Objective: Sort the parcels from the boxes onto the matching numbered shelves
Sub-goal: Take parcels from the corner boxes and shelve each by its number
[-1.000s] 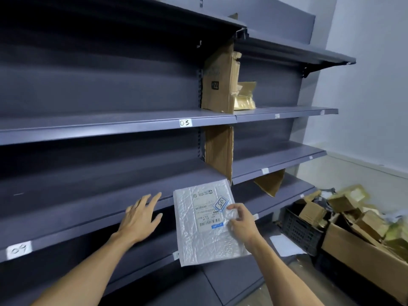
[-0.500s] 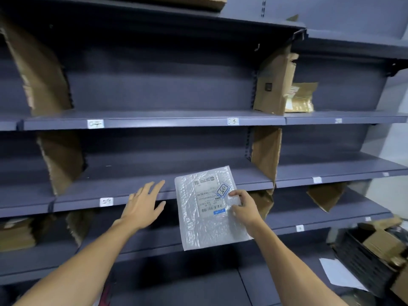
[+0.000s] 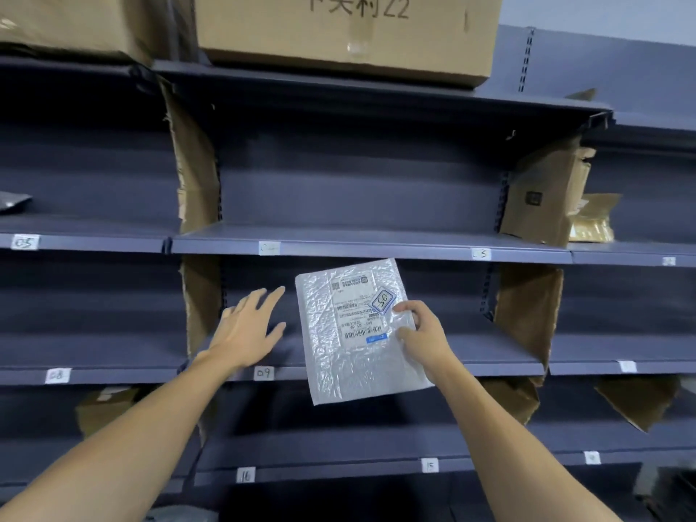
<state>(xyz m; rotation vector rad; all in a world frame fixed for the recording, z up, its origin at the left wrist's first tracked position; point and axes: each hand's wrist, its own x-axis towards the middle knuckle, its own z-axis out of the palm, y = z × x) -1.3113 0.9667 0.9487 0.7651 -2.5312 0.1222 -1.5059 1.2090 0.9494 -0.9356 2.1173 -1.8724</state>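
A white bubble mailer (image 3: 346, 344) with a shipping label and a handwritten number sticker (image 3: 382, 300) is held up in front of the dark grey shelves. My right hand (image 3: 422, 335) pinches the mailer's right edge. My left hand (image 3: 250, 327) hovers with straight spread fingers just left of the mailer, above the shelf tag 09 (image 3: 263, 373). Other shelf tags read 05 (image 3: 25, 242), 08 (image 3: 57, 375), 16 (image 3: 245, 475) and 15 (image 3: 429, 465).
Torn cardboard dividers (image 3: 196, 182) (image 3: 527, 325) split the shelves into bays. Large cardboard boxes (image 3: 339, 32) sit on the top shelf. A gold parcel (image 3: 591, 220) lies on the upper right shelf, a brown box (image 3: 105, 405) on the lower left one.
The view has swung left and upward along the shelves, bringing the top boxes and tags 05 and 08 into sight. Both hands and the mailer rose with it.
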